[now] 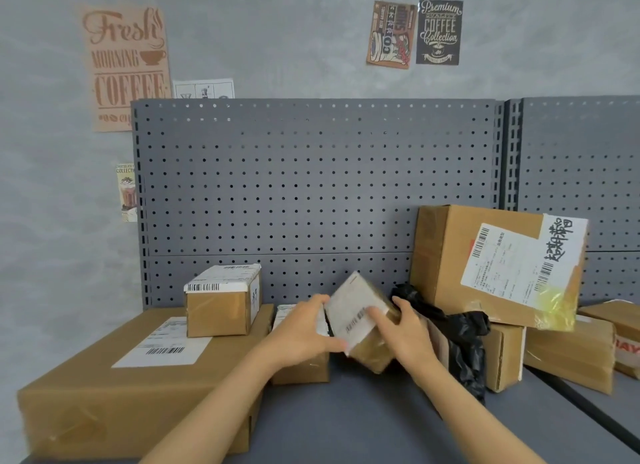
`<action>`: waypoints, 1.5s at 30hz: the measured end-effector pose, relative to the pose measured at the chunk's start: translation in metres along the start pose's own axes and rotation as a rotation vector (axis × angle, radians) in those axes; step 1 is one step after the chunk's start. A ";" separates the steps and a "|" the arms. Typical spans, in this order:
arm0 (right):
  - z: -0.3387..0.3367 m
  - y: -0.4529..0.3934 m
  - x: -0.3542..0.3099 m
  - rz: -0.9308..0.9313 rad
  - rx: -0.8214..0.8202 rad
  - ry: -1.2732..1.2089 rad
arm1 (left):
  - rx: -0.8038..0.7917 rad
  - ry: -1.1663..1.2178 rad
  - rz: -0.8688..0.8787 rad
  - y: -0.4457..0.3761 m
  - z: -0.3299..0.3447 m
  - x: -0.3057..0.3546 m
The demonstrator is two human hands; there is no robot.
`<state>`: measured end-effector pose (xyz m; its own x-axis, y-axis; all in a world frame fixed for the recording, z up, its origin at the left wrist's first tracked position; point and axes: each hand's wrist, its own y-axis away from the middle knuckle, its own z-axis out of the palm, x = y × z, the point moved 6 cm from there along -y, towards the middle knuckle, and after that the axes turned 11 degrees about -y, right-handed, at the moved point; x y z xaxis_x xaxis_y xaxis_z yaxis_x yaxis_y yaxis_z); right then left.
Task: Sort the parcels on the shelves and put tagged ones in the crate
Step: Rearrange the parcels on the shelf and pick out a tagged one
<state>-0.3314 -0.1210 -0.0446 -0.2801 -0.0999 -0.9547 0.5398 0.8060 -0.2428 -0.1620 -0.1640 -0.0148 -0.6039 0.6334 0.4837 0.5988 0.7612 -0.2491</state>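
Note:
Both my hands hold a small cardboard parcel [360, 319] tilted above the grey shelf [363, 418]; a white barcode label covers its upper face. My left hand [304, 332] grips its left side, thumb under the lower corner. My right hand [405, 332] grips the right side, with a finger across the label. Behind my left hand sits another small labelled box [298, 370], partly hidden. No crate is in view.
A wide flat labelled box [114, 387] lies at left with a small labelled box [221, 300] on top. At right a large tilted labelled box [498, 266] leans over smaller boxes [568, 356] and a black plastic bag [460, 339]. A grey pegboard [311, 186] backs the shelf.

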 end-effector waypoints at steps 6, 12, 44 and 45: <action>0.003 0.010 -0.014 0.086 -0.107 -0.786 | 0.078 0.321 -0.073 0.003 -0.006 -0.004; 0.006 0.020 -0.008 0.092 -0.238 -0.753 | 0.074 0.420 0.057 0.001 0.006 0.013; 0.008 0.020 0.016 0.115 -0.248 0.096 | 0.107 -0.089 -0.133 -0.020 0.028 -0.010; 0.005 0.018 0.006 0.063 -0.215 0.123 | 0.090 -0.089 -0.104 -0.020 0.026 -0.005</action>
<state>-0.3195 -0.1096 -0.0552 -0.3525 0.0152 -0.9357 0.3817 0.9152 -0.1289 -0.1847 -0.1792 -0.0341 -0.7067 0.5572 0.4360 0.4835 0.8302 -0.2773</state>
